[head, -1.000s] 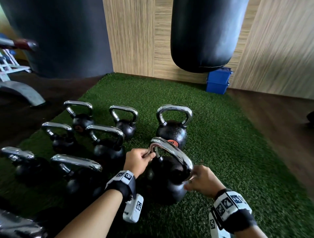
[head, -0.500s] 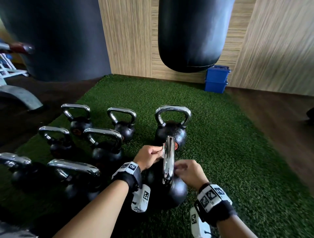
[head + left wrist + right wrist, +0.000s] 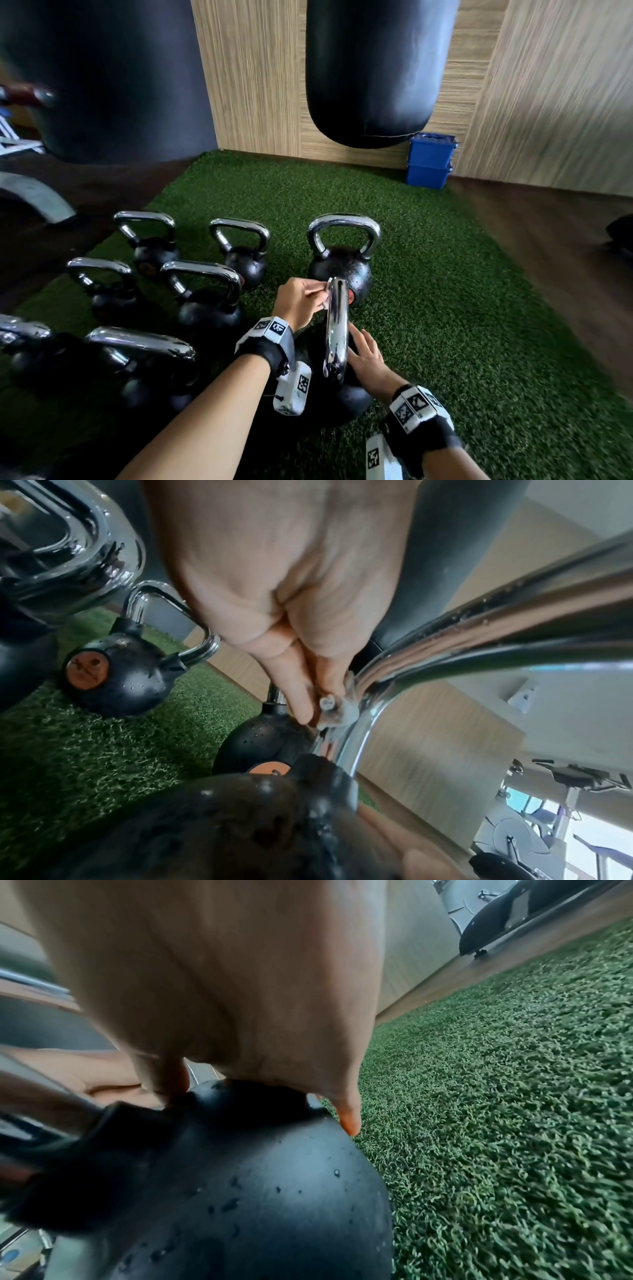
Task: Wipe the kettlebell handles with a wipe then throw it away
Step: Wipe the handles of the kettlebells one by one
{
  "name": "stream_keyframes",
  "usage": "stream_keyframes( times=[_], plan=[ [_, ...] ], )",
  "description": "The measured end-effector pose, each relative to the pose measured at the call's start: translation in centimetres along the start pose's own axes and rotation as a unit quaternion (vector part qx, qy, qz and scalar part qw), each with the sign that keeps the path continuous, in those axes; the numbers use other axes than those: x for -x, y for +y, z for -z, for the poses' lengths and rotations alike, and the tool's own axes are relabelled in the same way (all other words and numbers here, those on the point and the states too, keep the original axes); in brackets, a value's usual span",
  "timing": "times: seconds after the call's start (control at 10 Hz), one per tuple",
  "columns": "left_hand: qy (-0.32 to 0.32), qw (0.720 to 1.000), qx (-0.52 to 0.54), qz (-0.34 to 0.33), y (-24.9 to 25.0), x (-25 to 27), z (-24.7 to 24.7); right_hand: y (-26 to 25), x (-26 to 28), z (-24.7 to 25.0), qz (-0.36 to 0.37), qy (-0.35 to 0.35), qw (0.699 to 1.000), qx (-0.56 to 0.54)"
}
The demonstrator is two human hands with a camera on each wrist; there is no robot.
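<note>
The left hand (image 3: 301, 301) pinches a small white wipe (image 3: 337, 712) between thumb and fingertips, pressing it against the far bend of the chrome handle (image 3: 337, 325) of the nearest kettlebell (image 3: 240, 1191). The right hand (image 3: 368, 356) lies spread, fingers straight, flat on that kettlebell's black body just right of the handle. Two stacked blue bins (image 3: 430, 161) stand by the wall, well beyond the handle; their contents cannot be seen. More kettlebells (image 3: 205, 294) stand left of the handle on green turf (image 3: 445, 308).
</note>
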State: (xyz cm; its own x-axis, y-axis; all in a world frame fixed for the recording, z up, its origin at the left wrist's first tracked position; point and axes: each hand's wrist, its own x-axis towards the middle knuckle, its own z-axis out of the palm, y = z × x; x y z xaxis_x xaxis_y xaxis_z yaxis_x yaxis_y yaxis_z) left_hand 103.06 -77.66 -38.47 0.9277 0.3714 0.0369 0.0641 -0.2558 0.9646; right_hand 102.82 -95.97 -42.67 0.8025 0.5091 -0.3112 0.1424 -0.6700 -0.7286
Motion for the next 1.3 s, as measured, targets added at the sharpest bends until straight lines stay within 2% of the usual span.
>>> stream_keyframes(
  times=[0.2,0.4,0.5,0.6,0.7,0.8,0.9,1.0,1.1,1.2,1.3],
  plan=[
    [0.008,1.0,0.022,-0.01,2.4,-0.7,1.4,0.5,-0.3,-0.1,-0.002,0.024,0.997,-0.071],
    [-0.054,0.988,0.125,0.077,3.0,1.1,2.5,1.0,-0.3,-0.4,0.008,0.032,0.997,-0.074],
    [-0.02,0.988,0.139,0.06,3.9,1.6,2.2,0.8,-0.3,-0.2,0.009,0.032,0.996,-0.079],
    [-0.012,0.989,0.125,0.075,4.7,2.1,2.0,1.0,-0.4,-0.2,0.016,0.023,0.998,-0.054],
    [-0.067,0.981,0.13,0.13,5.2,3.0,2.8,1.7,-0.8,-0.3,0.046,-0.009,0.998,-0.034],
    [-0.125,0.978,0.098,0.133,5.7,3.6,3.6,1.5,-0.9,-0.4,0.045,0.001,0.999,-0.02],
    [-0.094,0.983,0.097,0.123,6.1,4.3,3.4,2.1,-1.2,-0.4,0.058,-0.003,0.998,-0.032],
    [-0.112,0.978,0.116,0.136,5.7,5.4,3.6,1.5,-1.1,-0.4,0.03,0.011,0.999,-0.001],
    [-0.182,0.968,0.077,0.154,5.1,6.4,4.4,1.6,-0.7,-0.4,0.048,0.021,0.998,-0.029],
    [-0.2,0.967,0.057,0.147,4.6,7.1,4.8,1.8,-1.0,-0.6,0.06,0.018,0.997,-0.049],
    [-0.241,0.957,0.028,0.16,3.9,8.0,4.5,1.8,-1.3,-0.7,0.029,0.051,0.996,-0.063]
  ],
)
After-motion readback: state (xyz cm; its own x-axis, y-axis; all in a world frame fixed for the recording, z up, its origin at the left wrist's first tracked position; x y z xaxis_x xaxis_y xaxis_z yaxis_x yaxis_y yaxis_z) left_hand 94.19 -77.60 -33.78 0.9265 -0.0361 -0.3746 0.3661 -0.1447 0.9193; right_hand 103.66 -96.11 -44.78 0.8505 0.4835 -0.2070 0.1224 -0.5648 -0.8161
